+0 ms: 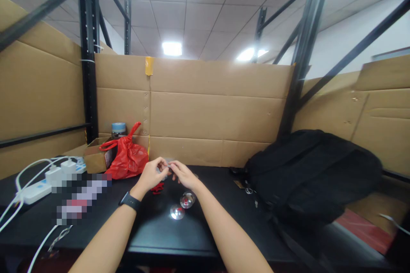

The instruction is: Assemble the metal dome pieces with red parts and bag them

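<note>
My left hand [154,174] and my right hand [183,174] meet above the back of the black table [153,230]. The fingers of both are bent together around a small greyish, see-through piece [168,165], mostly hidden by them and too small to name. Below my right hand lies a round, shiny clear disc [187,199] with a red spot showing in it. A second round clear disc [177,212] lies just in front, close beside the first. Under my left hand sits a small red bunched item [157,188], partly covered.
A red plastic bag [130,160], a cardboard box [96,158] and a blue-lidded jar [118,129] stand at the back left. Far left is a white power strip [38,190] with cables. On the right lies a black backpack [314,175]. Cardboard panels [218,111] close the back.
</note>
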A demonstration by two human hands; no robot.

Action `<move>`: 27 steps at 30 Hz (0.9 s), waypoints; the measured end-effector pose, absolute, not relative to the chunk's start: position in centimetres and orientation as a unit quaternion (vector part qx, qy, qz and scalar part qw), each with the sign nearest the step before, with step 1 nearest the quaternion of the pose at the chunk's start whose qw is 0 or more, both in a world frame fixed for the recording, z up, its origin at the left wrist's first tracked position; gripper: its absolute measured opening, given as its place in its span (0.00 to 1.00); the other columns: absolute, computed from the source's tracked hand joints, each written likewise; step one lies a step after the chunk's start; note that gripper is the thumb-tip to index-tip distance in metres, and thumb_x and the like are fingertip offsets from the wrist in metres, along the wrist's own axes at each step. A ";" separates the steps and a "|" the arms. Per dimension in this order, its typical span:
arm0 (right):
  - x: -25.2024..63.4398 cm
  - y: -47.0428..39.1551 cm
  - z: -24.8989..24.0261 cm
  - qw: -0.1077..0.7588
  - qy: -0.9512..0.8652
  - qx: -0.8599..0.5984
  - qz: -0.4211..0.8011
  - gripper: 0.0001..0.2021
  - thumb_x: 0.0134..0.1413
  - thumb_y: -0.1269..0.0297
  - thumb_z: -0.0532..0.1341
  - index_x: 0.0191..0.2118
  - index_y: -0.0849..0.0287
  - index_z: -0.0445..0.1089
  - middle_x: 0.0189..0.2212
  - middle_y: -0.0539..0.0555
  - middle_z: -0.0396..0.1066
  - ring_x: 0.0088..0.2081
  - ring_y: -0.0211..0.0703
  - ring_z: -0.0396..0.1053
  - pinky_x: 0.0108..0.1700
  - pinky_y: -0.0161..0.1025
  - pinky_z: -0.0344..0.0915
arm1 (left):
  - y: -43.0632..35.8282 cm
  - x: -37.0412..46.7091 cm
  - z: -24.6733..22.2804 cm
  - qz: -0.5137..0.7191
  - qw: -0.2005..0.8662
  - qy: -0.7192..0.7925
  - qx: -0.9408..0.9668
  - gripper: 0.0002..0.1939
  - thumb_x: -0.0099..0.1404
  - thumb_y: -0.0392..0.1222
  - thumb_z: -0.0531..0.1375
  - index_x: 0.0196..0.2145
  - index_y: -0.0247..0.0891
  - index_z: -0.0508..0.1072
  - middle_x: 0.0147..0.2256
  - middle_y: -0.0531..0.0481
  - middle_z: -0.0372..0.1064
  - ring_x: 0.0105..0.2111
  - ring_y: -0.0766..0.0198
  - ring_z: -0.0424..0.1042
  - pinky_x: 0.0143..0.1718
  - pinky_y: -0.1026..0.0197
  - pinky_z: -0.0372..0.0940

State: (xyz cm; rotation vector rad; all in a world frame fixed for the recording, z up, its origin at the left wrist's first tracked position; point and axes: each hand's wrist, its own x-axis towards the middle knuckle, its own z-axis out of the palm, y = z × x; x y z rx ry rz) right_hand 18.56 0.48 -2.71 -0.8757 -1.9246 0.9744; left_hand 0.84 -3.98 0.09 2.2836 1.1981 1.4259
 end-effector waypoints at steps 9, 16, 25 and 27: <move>17.3 -0.3 -2.7 0.483 -0.648 -0.276 0.519 0.30 0.45 0.44 0.69 0.50 0.55 0.63 0.31 0.50 0.72 0.31 0.39 0.72 0.27 0.32 0.63 | -4.3 1.3 0.2 0.474 0.103 0.414 0.770 0.06 0.62 0.41 0.60 0.32 0.38 0.76 0.32 0.49 0.78 0.33 0.61 0.75 0.40 0.63 0.66; 18.6 0.2 -1.8 0.496 -0.661 -0.303 0.475 0.28 0.48 0.48 0.66 0.51 0.56 0.62 0.39 0.55 0.75 0.35 0.42 0.74 0.31 0.34 0.66 | -3.1 -0.4 -0.1 0.461 0.084 0.453 0.758 0.08 0.57 0.36 0.61 0.32 0.37 0.80 0.31 0.49 0.79 0.32 0.62 0.76 0.38 0.64 0.67; 25.8 3.7 -4.3 0.361 -0.742 -0.545 0.148 0.11 0.42 0.69 0.69 0.36 0.59 0.74 0.37 0.55 0.79 0.41 0.45 0.75 0.47 0.40 0.67 | -0.5 -4.7 -1.9 0.283 0.157 0.447 0.834 0.07 0.55 0.39 0.64 0.32 0.38 0.82 0.32 0.48 0.81 0.34 0.60 0.77 0.40 0.64 0.67; 26.6 3.9 -4.9 0.347 -0.737 -0.560 0.153 0.10 0.41 0.69 0.70 0.34 0.59 0.75 0.35 0.56 0.79 0.40 0.46 0.76 0.45 0.39 0.68 | -0.5 -4.8 -2.1 0.269 0.163 0.441 0.840 0.07 0.54 0.38 0.65 0.32 0.38 0.83 0.33 0.48 0.81 0.35 0.59 0.77 0.41 0.64 0.67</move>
